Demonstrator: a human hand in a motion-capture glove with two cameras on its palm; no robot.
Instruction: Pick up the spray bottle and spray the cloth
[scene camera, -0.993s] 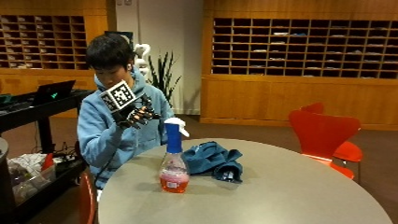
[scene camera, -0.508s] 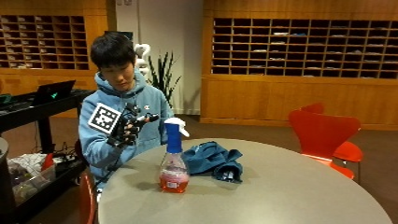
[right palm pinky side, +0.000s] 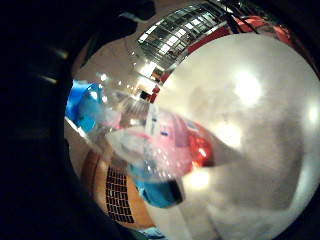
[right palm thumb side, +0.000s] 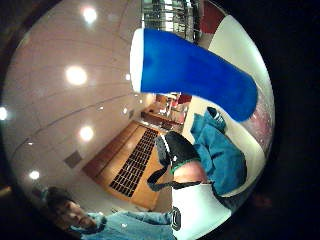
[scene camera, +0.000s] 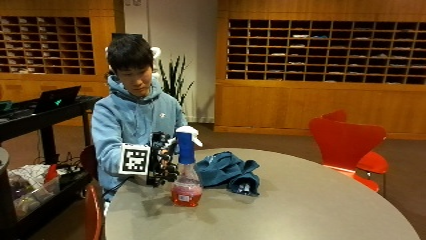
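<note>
Since a second ago the gloved right hand (scene camera: 162, 165) has come down from chest height, where it was raised beside the person's shoulder, to the level of the spray bottle (scene camera: 186, 172) and now sits right against the bottle's near side, at its neck. The bottle and the cloth (scene camera: 228, 171) have not shifted on the counter (scene camera: 299, 210).

There is one spray bottle: it stands upright near the counter's edge in front of the person, with a clear body holding red liquid at the bottom, a blue neck and a white trigger head on top. From the outside view the fingers are partly bent toward the neck, but whether they have closed around it cannot be told. The thumb-side palm view shows the blue neck (right palm thumb side: 192, 75) filling much of the picture, so it is very close to the palm; the little-finger-side palm view shows the clear body with red liquid (right palm pinky side: 172, 152) just as close.

There is one cloth, a crumpled blue one, lying on the counter just beside the bottle, on the side away from the hand. It also shows in the thumb-side palm view (right palm thumb side: 217, 150). One red chair (scene camera: 347, 145) stands at the far side of the counter.
</note>
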